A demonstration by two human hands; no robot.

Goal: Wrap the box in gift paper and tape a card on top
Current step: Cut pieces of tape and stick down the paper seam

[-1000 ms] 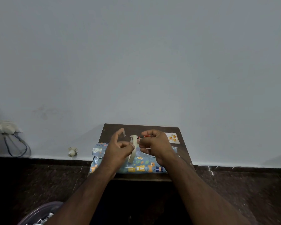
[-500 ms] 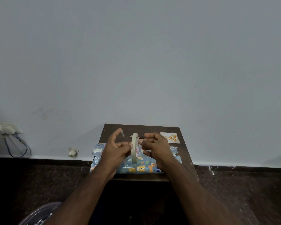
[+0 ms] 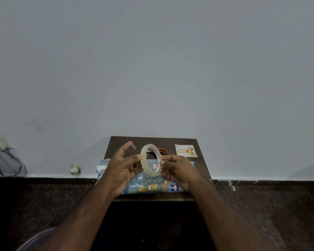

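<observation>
A box wrapped in blue animal-print paper (image 3: 149, 185) lies on a small dark wooden table (image 3: 203, 163). Above it I hold a clear tape roll (image 3: 151, 160) upright between both hands. My left hand (image 3: 121, 169) pinches its left edge with thumb and a finger, and a short strip of tape (image 3: 134, 145) sticks to its raised index fingertip. My right hand (image 3: 178, 169) pinches the roll's right edge. A white birthday card (image 3: 186, 150) with gold balloons lies at the table's back right. Red-handled scissors (image 3: 162, 151) lie behind the roll, partly hidden.
The table stands against a grey wall. Dark stone floor (image 3: 270, 205) surrounds it. A wall socket with cables (image 3: 0, 147) is at the far left, a small white fitting (image 3: 75, 168) near the skirting. A purple bin rim (image 3: 34, 240) shows at the bottom left.
The tape roll has turned from edge-on to showing its open ring. My hands have drawn slightly apart, and the card is fully uncovered.
</observation>
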